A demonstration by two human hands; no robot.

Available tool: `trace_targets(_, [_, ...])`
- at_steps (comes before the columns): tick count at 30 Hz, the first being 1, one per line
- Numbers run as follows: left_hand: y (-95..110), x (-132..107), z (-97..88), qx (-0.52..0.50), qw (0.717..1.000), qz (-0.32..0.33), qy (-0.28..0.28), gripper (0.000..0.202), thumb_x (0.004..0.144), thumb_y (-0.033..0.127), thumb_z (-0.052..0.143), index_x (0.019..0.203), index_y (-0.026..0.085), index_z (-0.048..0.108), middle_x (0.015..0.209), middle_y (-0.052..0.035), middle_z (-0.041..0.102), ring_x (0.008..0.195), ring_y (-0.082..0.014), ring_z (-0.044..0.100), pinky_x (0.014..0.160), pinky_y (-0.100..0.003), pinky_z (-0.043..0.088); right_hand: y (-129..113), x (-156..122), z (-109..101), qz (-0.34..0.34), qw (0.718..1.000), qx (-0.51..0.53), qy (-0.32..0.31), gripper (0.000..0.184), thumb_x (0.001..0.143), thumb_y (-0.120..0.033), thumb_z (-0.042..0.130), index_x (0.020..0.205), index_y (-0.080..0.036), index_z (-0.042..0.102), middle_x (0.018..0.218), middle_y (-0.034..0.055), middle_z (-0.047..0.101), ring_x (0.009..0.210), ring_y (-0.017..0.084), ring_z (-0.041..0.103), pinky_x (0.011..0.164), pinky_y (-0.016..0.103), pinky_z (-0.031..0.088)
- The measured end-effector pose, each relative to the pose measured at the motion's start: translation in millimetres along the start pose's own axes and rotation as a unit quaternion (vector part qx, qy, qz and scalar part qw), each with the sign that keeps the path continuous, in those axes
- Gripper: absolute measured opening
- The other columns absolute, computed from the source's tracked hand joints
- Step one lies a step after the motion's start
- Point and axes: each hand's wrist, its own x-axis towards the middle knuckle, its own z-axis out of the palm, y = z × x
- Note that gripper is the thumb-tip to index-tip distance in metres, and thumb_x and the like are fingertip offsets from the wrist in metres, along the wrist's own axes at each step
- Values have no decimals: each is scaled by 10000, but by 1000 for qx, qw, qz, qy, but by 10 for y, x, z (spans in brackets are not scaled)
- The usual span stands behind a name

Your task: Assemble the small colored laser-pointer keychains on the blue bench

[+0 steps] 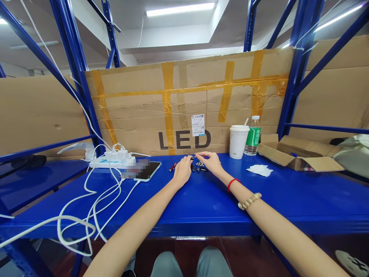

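Observation:
My left hand (183,170) rests on the blue tabletop (184,204) with its fingers curled and closed around a small black piece. What this piece is, I cannot tell. Facing it, my right hand (212,162) has thumb and fingertips drawn together in a pinch; anything between them is too small to make out. Between the hands lies a little pile of shiny metal parts (199,164). A short black and silver piece (202,169) lies just in front of the pile. Left of my left hand is a slim dark red object (173,166), partly covered by the fingers.
To the left stand a white power strip (111,159) with looped white cables (96,200) and a phone (148,172). At the right are a paper cup (238,142), a water bottle (253,136), a crumpled tissue (260,170) and an open cardboard box (300,152). Cardboard (138,115) walls the back.

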Motion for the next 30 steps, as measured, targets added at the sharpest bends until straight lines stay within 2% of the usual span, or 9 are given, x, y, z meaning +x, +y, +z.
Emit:
trace_targets(4, [-2,-1,-8,-40,999,33,-12,256,890,239,239,1065,209,424,1057,-45,535,1008,-149,490,854,-276,385,19,3,2,24,999,16,-16,217,653,-334,610,754,-158,689,798,69,684,769,208,623,730,315,478])
trace_targets(8, [-33,5,9,-75,996,51,2,259,888,234,240,1058,202,432,1076,-50,528,1017,-148,486,883,-283,376,50,11,-15,65,994,80,-42,323,605,-341,649,845,-126,676,851,95,676,789,210,620,734,321,484])
trace_targets(11, [-58,3,18,-101,992,72,2,261,887,234,237,1051,197,437,1073,-57,527,1007,-148,489,877,-279,382,63,2,-36,98,986,119,-58,342,577,-342,666,841,-125,678,851,92,677,778,198,617,707,299,490])
trace_targets(14, [-73,-6,19,-110,989,98,-13,258,887,244,233,1013,185,450,1010,-61,544,954,-154,507,842,-281,400,64,-21,-63,136,980,122,-74,314,553,-334,677,785,-122,687,826,87,678,697,168,606,594,254,485])
trace_targets(17, [-84,-18,19,-108,988,108,-33,256,886,249,229,995,180,450,975,-61,550,913,-160,518,802,-286,415,61,-45,-89,166,976,112,-89,318,548,-330,678,775,-108,689,810,91,674,590,121,561,450,199,421])
trace_targets(21, [-96,-28,21,-91,988,111,-50,246,881,247,241,996,186,449,962,-56,556,904,-169,521,775,-296,421,64,-63,-116,193,968,103,-118,326,544,-333,685,784,-112,693,795,84,666,528,80,503,374,157,348])
trace_targets(30, [-92,-32,-3,-67,988,126,-60,211,870,230,287,989,190,457,946,-42,568,883,-164,519,769,-288,419,114,-72,-113,183,969,97,-132,325,487,-363,713,703,-121,692,720,57,647,496,73,484,350,152,338])
